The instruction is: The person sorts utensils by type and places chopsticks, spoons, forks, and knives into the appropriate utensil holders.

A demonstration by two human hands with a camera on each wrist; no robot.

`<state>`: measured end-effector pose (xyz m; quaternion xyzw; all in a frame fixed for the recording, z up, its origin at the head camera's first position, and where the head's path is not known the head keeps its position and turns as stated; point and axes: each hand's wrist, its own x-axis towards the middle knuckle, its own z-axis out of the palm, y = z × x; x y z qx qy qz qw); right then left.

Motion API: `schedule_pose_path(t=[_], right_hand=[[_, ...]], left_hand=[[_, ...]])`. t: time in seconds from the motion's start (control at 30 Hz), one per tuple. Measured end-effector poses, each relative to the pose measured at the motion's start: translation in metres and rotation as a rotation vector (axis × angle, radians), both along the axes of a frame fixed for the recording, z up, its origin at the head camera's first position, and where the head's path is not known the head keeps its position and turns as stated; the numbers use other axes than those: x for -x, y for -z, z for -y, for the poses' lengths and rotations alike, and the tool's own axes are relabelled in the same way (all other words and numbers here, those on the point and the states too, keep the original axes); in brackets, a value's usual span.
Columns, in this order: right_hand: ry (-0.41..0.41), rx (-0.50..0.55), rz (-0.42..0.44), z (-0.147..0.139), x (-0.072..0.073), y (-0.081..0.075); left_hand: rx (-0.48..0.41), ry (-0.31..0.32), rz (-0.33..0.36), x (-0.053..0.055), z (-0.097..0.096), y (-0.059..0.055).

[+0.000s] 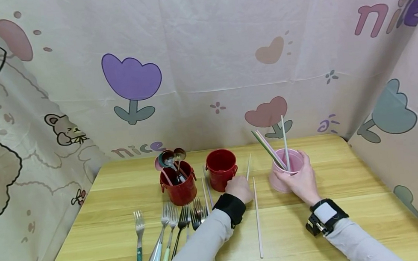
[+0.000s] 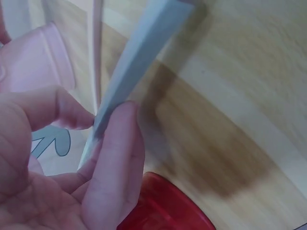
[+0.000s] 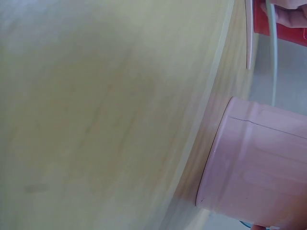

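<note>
My left hand (image 1: 240, 189) pinches a pale blue-green chopstick (image 2: 139, 52) between thumb and fingertips; its tip (image 1: 249, 165) points up beyond the hand in the head view. My right hand (image 1: 303, 183) grips a pink bucket (image 1: 279, 182), thumb on the near side and fingers round the right side. Several chopsticks (image 1: 285, 139) lean out of that bucket, green, pink and whitish ones among them. On the table between the hands lies a pink chopstick (image 1: 258, 224). Just behind the left hand stands a red bucket (image 1: 220, 181).
Another red bucket (image 1: 179, 193) holds several spoons (image 1: 166, 159) at the back left. Several forks (image 1: 139, 229) lie on the wooden table (image 1: 96, 229), partly under the left forearm. Two more chopsticks (image 1: 205, 195) lie left of that forearm. A printed curtain (image 1: 201, 62) surrounds the table.
</note>
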<state>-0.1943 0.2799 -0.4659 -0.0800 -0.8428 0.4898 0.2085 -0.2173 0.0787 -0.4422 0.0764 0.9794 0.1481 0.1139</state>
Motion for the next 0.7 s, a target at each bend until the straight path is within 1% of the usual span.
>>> schedule_pose_path(t=[0.13, 0.27, 0.5, 0.57, 0.7], right_hand=[[-0.001, 0.004, 0.001, 0.0, 0.0, 0.0], [0.0, -0.001, 0.003, 0.0, 0.0, 0.0], [-0.003, -0.009, 0.003, 0.0, -0.001, 0.0], [-0.006, -0.006, 0.0, 0.0, -0.001, 0.0], [-0.007, -0.006, -0.003, 0.0, -0.001, 0.0]], left_hand=[[-0.065, 0.014, -0.013, -0.003, 0.004, -0.006], [-0.153, 0.037, -0.025, -0.004, 0.008, -0.011], [-0.274, 0.066, -0.072, -0.006, 0.013, -0.019], [-0.333, 0.058, -0.095, -0.006, 0.014, -0.02], [-0.505, 0.025, -0.149, -0.006, 0.015, -0.024]])
